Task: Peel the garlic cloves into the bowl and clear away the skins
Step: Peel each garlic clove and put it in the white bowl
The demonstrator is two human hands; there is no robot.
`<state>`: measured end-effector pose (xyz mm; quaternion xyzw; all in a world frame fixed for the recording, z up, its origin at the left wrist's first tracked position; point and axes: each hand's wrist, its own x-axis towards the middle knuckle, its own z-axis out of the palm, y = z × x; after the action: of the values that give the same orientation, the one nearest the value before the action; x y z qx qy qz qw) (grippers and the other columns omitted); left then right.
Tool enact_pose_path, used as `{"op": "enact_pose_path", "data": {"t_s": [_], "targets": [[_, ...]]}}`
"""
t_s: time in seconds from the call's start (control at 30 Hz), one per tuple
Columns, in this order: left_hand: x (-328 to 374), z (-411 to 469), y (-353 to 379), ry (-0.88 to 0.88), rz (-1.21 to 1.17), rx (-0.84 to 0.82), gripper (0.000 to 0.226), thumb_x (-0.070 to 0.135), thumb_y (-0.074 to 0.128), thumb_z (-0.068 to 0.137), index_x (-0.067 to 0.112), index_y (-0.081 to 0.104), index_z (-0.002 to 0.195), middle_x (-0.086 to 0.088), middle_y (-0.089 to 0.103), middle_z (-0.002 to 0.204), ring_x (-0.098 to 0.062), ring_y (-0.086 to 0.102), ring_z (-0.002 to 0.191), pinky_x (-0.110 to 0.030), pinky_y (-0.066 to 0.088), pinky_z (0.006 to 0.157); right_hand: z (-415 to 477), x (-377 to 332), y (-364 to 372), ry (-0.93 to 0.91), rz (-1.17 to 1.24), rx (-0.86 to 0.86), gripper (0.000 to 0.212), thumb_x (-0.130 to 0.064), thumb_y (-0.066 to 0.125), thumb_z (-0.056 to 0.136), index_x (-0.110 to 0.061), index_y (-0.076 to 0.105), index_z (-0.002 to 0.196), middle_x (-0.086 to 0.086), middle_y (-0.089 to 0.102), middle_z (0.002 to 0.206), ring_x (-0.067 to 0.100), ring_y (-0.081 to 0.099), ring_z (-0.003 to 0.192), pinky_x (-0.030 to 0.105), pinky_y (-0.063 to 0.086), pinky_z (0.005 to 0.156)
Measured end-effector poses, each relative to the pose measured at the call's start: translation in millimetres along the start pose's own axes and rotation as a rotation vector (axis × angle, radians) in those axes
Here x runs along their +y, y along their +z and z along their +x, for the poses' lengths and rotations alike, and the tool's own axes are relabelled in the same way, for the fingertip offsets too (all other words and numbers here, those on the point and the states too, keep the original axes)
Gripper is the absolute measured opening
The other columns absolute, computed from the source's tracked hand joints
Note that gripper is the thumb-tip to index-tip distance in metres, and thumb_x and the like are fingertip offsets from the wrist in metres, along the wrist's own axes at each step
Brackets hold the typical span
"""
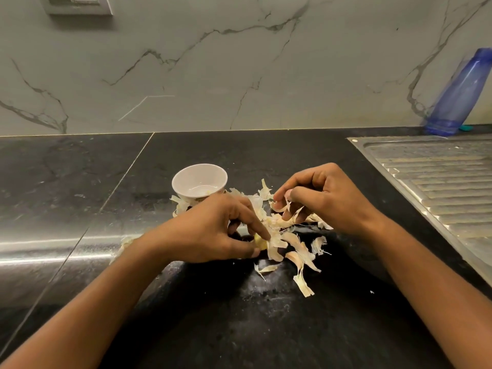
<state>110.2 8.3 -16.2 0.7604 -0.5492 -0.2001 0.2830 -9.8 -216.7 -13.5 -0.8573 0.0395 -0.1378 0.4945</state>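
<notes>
A small white bowl [199, 179] stands on the black counter, with pale peeled garlic just visible at its bottom. In front of it and to its right lies a scatter of dry garlic skins [298, 249]. My left hand [213, 230] pinches a yellowish garlic clove [259, 242] between thumb and forefinger, just above the counter. My right hand [316, 198] hovers over the pile and pinches a curled strip of skin [282, 207] between thumb and fingertips. More skins lie against the bowl's foot.
A steel sink drainboard [439, 182] fills the right side of the counter. A blue plastic bottle [460, 94] leans against the marble wall behind it. A stray skin [125, 242] lies by my left wrist.
</notes>
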Motion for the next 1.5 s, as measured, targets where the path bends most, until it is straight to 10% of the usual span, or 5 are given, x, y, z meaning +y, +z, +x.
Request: {"op": "enact_pose_path", "data": {"t_s": [0.33, 0.43, 0.8, 1.17, 1.5], "targets": [[-4.3, 4.4, 8.5, 0.064, 0.065, 0.093, 0.021, 0.038, 0.084, 0.088, 0.034, 0.08, 0.108, 0.02, 0.065, 0.106, 0.001, 0.061, 0.091, -0.012, 0.043, 0.076, 2.3, 6.9, -3.1, -0.087, 0.1, 0.014, 0.035, 0.015, 0.04, 0.094, 0.003, 0.066, 0.072, 0.014, 0.079, 0.087, 0.036, 0.076, 0.076, 0.033, 0.059, 0.056], [-6.5, 5.2, 5.4, 0.041, -0.097, 0.19, 0.021, 0.035, 0.09, 0.082, 0.03, 0.081, 0.1, 0.008, 0.073, 0.095, -0.011, 0.062, 0.07, -0.031, 0.052, 0.065, 2.0, 7.4, -2.0, -0.083, 0.096, -0.012, 0.032, -0.004, 0.044, 0.091, 0.003, 0.067, 0.071, 0.01, 0.079, 0.083, 0.038, 0.077, 0.087, 0.036, 0.058, 0.06], [-11.9, -1.9, -14.6, 0.038, -0.391, 0.402, 0.015, 0.016, 0.083, 0.09, 0.021, 0.084, 0.104, -0.012, 0.077, 0.09, -0.052, 0.067, 0.085, -0.071, 0.056, 0.077, 1.3, 4.2, 2.5, -0.064, -0.026, 0.037, 0.01, -0.022, 0.078, 0.095, -0.011, 0.078, 0.097, 0.005, 0.079, 0.085, 0.023, 0.079, 0.079, 0.035, 0.065, 0.065], [-11.9, 1.8, -8.6, 0.096, -0.395, 0.443, 0.042, 0.003, 0.087, 0.083, 0.013, 0.074, 0.122, -0.008, 0.08, 0.1, -0.027, 0.078, 0.094, -0.047, 0.064, 0.088, -2.7, 0.5, 16.0, -0.123, 0.061, -0.039, 0.028, -0.029, 0.084, 0.086, -0.02, 0.08, 0.112, 0.0, 0.082, 0.101, 0.021, 0.079, 0.095, 0.038, 0.066, 0.081], [-41.0, -1.8, -36.9, -0.16, -0.117, 0.88, 0.017, 0.023, 0.088, 0.085, 0.024, 0.084, 0.101, 0.015, 0.08, 0.094, 0.001, 0.075, 0.09, -0.036, 0.064, 0.088, 1.3, 5.5, -6.5, -0.076, -0.148, -0.023, 0.004, -0.026, 0.08, 0.092, -0.027, 0.084, 0.092, -0.003, 0.079, 0.083, 0.02, 0.075, 0.077, 0.032, 0.063, 0.069]]}}
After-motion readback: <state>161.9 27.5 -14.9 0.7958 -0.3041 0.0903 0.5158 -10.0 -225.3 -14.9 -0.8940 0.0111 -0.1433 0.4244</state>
